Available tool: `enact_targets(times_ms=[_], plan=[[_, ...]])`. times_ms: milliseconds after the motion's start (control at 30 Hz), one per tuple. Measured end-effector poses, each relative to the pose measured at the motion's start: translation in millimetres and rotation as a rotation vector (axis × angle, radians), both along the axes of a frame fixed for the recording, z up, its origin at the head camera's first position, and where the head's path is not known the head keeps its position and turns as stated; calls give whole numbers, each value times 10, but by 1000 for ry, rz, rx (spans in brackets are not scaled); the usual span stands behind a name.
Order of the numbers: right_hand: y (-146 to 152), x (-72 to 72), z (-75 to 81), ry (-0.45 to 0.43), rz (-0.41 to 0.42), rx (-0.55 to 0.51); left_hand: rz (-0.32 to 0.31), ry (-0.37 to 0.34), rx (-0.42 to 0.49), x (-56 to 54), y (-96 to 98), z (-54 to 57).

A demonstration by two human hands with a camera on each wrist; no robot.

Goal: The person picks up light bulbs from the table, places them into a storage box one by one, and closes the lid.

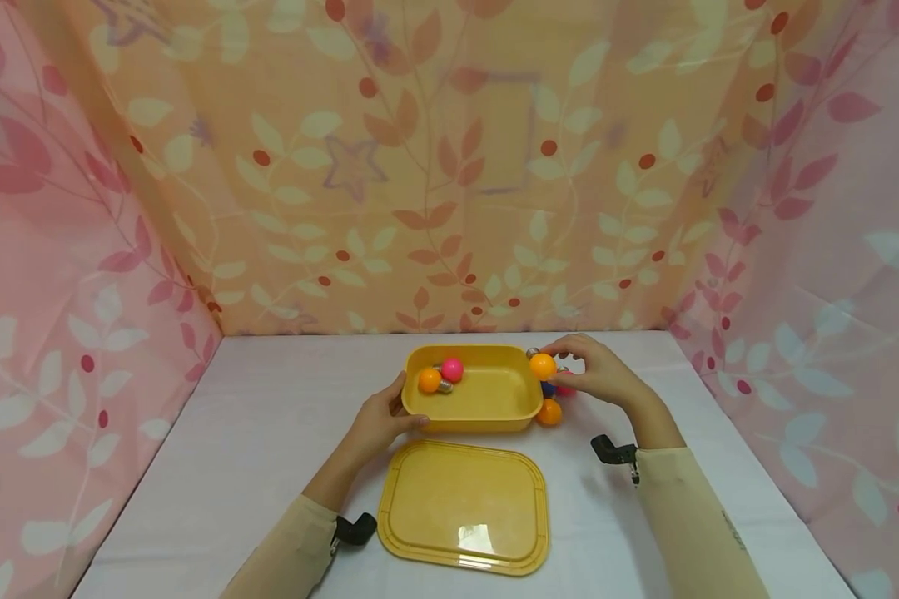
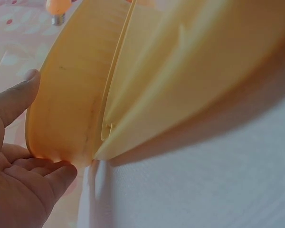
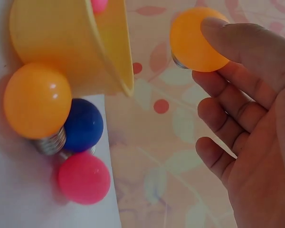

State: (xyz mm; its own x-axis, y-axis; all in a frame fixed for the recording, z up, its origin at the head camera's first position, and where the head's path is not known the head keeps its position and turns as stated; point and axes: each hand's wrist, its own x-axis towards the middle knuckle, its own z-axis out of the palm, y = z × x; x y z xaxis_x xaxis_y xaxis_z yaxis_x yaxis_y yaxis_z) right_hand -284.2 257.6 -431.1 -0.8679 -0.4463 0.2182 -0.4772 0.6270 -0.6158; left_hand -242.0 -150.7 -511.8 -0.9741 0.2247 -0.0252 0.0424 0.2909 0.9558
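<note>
My right hand (image 1: 598, 372) pinches an orange light bulb (image 3: 192, 40) between thumb and fingers, raised by the right end of a yellow plastic box (image 1: 487, 424). Inside the box, toward its left, lie a pink bulb (image 1: 453, 370) and another orange bulb (image 1: 429, 381). The left hand (image 1: 374, 423) grips the box's left end, thumb on one side and fingers on the other in the left wrist view. Outside the right end, on the table, sit an orange bulb (image 3: 38, 100), a blue bulb (image 3: 83, 124) and a pink bulb (image 3: 84, 178), close together.
A yellow lid (image 1: 464, 503) lies flat on the white table (image 1: 247, 466), just in front of the box. Floral cloth (image 1: 434, 166) hangs behind the table and along both sides. A small black device is on each wrist.
</note>
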Motion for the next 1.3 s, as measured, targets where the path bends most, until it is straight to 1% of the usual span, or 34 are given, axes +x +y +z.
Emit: enact_targets(times_ms=[167, 300, 400, 567, 700, 867, 967, 1133, 1300], plan=[[-169, -152, 77, -61, 57, 22, -12, 15, 19, -7, -6, -36], [-290, -265, 109, -115, 81, 57, -17, 4, 40, -6, -6, -60], [-372, -352, 121, -136, 102, 74, -15, -2, 47, -3, -8, -71], [-482, -483, 127, -199, 114, 91, -7, 3, 36, -2, -8, -69], [-566, -571, 129, -237, 126, 117, -8, 3, 37, -3, -9, -43], [-673, -675, 81, -269, 149, 126, -12, 5, 37, 0, -9, -34], [-737, -714, 37, -269, 169, 132, -9, 0, 32, 6, -5, -29], [-849, -737, -16, -284, 209, 144, -6, -9, 29, 3, -1, -20], [-938, -757, -94, -271, 244, 223, 2, -5, 16, -3, -1, -3]])
